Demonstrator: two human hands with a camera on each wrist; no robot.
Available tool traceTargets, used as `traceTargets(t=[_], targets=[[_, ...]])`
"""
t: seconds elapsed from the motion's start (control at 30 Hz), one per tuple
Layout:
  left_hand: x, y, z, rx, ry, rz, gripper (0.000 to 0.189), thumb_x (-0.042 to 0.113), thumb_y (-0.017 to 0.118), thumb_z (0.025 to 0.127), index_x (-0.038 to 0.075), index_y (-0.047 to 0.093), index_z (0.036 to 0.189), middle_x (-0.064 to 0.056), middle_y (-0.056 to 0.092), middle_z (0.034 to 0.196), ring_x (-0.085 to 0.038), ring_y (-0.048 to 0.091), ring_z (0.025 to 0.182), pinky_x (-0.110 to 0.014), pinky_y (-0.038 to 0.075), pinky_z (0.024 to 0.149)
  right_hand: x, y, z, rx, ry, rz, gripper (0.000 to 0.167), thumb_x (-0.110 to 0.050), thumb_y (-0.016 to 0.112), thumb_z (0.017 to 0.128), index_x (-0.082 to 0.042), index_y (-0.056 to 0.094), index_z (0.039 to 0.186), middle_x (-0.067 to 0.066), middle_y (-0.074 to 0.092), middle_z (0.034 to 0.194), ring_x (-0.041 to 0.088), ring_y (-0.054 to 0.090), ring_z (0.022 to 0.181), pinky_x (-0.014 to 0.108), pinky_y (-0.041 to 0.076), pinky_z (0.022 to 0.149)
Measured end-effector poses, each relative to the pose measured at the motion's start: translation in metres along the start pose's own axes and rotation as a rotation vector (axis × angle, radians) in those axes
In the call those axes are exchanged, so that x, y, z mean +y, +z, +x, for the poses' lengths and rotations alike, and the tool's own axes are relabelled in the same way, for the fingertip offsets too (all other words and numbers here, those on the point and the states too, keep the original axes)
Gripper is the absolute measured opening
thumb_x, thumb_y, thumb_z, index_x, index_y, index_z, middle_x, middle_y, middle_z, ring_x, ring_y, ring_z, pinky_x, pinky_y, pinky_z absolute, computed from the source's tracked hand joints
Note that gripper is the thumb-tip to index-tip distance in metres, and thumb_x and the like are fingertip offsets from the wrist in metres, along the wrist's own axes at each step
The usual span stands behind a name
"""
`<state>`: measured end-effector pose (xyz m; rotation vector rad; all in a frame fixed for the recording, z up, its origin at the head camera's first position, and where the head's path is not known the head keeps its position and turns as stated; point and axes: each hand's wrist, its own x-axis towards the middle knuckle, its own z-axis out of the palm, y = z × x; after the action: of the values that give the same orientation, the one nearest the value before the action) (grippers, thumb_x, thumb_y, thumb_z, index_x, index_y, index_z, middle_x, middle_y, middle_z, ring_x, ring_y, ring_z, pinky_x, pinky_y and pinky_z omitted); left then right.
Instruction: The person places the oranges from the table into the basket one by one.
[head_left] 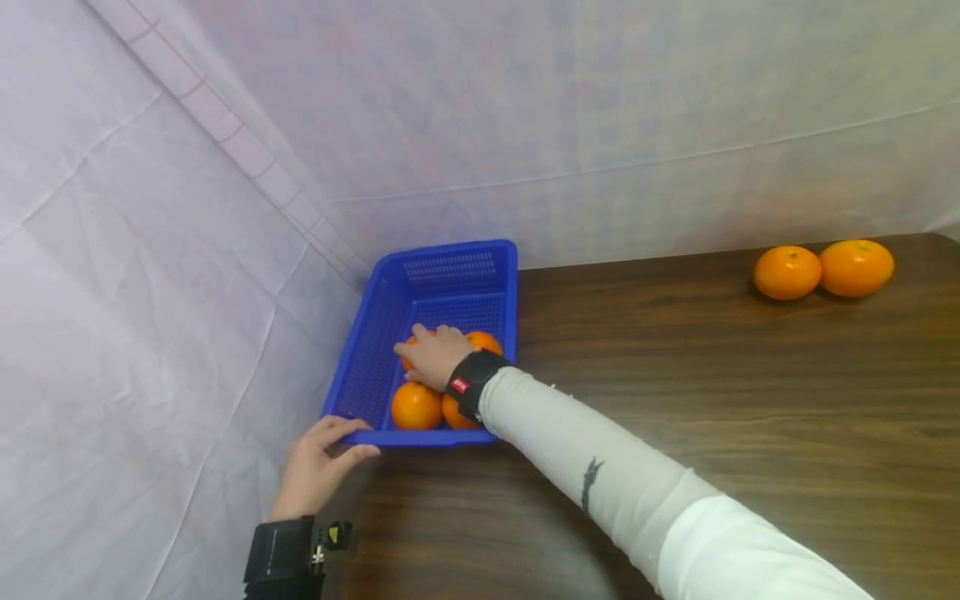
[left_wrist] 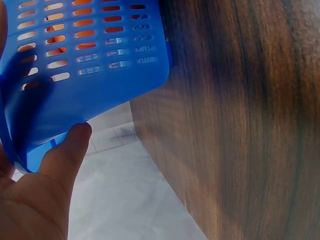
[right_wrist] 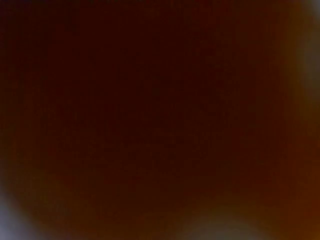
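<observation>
A blue plastic basket (head_left: pixel 431 437) with slotted walls stands on the table, several oranges inside it. My left hand (head_left: pixel 318 467) grips the basket's near left corner, thumb against the outer wall and fingers over the rim; the left wrist view shows the thumb (left_wrist: pixel 67 155) pressed on the blue plastic. Inside the basket, my right hand (head_left: pixel 438 357) holds an orange (head_left: pixel 408 354) from above, its fingers curled over the fruit, which is mostly hidden. Close around that hand lie another orange (head_left: pixel 484 342) and a nearer orange (head_left: pixel 416 406). The right wrist view is dark and blurred, with an orange-brown tint.
Two more oranges, a left one (head_left: pixel 787 272) and a right one (head_left: pixel 857 267), sit side by side at the far right of the brown wooden table (head_left: pixel 637 333). White sheeting (head_left: pixel 187 292) hangs close along the basket's left side and behind the table.
</observation>
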<state>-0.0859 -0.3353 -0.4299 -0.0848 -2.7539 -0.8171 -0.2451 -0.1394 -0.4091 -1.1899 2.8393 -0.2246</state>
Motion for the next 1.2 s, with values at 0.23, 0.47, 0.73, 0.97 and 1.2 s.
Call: traceTargets(t=[0.23, 0.47, 0.73, 0.97, 1.2], targets=[[-0.002, 0.001, 0.001, 0.018, 0.040, -0.013, 0.029, 0.015, 0.089, 0.074, 0.009, 0.078, 0.100, 0.001, 0.069, 0.093, -0.002, 0.057, 0.084, -0.014, 0.045, 0.073, 0.001, 0.015, 0.008, 0.038, 0.005, -0.067, 0.051, -0.052, 0.056, 0.101, -0.035, 0.049, 0.148, 0.008, 0.054, 0.145, 0.034, 0.065, 0.108, 0.046, 0.053, 0.095], [-0.002, 0.002, 0.001, 0.019, 0.055, -0.021, 0.028, 0.017, 0.089, 0.075, 0.010, 0.078, 0.100, 0.002, 0.069, 0.094, -0.002, 0.057, 0.085, -0.014, 0.044, 0.073, -0.001, 0.016, 0.008, -0.026, 0.027, -0.107, 0.049, -0.052, 0.049, 0.103, -0.035, 0.048, 0.149, 0.007, 0.053, 0.147, 0.034, 0.061, 0.120, 0.046, 0.047, 0.103], [-0.002, 0.001, 0.000, 0.014, 0.061, -0.011, 0.028, 0.017, 0.089, 0.075, 0.011, 0.078, 0.100, 0.000, 0.069, 0.094, -0.003, 0.056, 0.084, -0.017, 0.045, 0.072, -0.003, 0.015, 0.005, -0.031, 0.028, -0.108, 0.047, -0.051, 0.043, 0.106, -0.035, 0.047, 0.150, 0.007, 0.051, 0.150, 0.034, 0.059, 0.124, 0.047, 0.045, 0.106], [-0.001, 0.000, 0.001, 0.011, 0.057, 0.007, 0.029, 0.019, 0.089, 0.075, 0.012, 0.078, 0.101, 0.002, 0.070, 0.094, -0.005, 0.057, 0.085, -0.019, 0.046, 0.073, -0.005, 0.009, 0.001, -0.012, 0.062, -0.093, 0.046, -0.054, 0.040, 0.106, -0.038, 0.049, 0.148, 0.006, 0.047, 0.154, 0.036, 0.050, 0.135, 0.047, 0.043, 0.111], [-0.001, 0.000, 0.002, 0.005, 0.047, 0.013, 0.029, 0.019, 0.089, 0.075, 0.012, 0.078, 0.101, 0.002, 0.069, 0.094, -0.006, 0.058, 0.085, -0.021, 0.046, 0.074, -0.002, 0.014, 0.010, -0.008, 0.051, -0.095, 0.048, -0.056, 0.039, 0.106, -0.036, 0.049, 0.149, 0.006, 0.048, 0.152, 0.035, 0.049, 0.134, 0.046, 0.044, 0.109]])
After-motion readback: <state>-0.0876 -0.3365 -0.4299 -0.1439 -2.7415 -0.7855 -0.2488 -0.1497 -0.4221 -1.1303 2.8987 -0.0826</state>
